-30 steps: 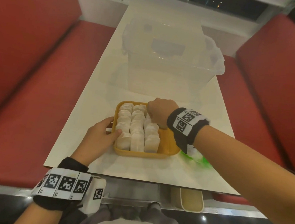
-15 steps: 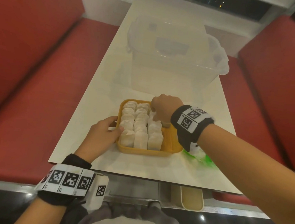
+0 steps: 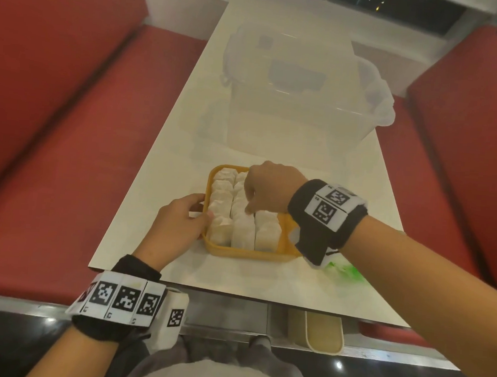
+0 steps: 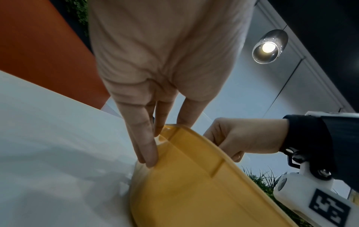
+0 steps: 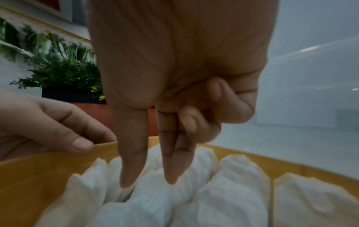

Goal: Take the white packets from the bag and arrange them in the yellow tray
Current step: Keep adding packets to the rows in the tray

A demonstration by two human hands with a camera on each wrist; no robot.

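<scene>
The yellow tray (image 3: 248,252) sits near the table's front edge with white packets (image 3: 242,232) standing in three rows. My left hand (image 3: 202,214) holds the tray's left rim, thumb on top and fingers (image 4: 147,153) against the outer wall. My right hand (image 5: 150,182) reaches down into the tray over the middle row. Its thumb and forefinger straddle and pinch the top of one packet (image 5: 147,175), and the other fingers are curled. A clear bag with green print (image 3: 343,270) lies right of the tray, mostly hidden under my right wrist.
A large clear lidded plastic box (image 3: 301,103) stands on the white table (image 3: 158,181) behind the tray. Red benches (image 3: 66,144) run along both sides. A cream container (image 3: 322,334) hangs below the table's front edge.
My right hand has come from the tray's far end toward me, onto the middle row of packets. My left hand has kept its hold on the rim.
</scene>
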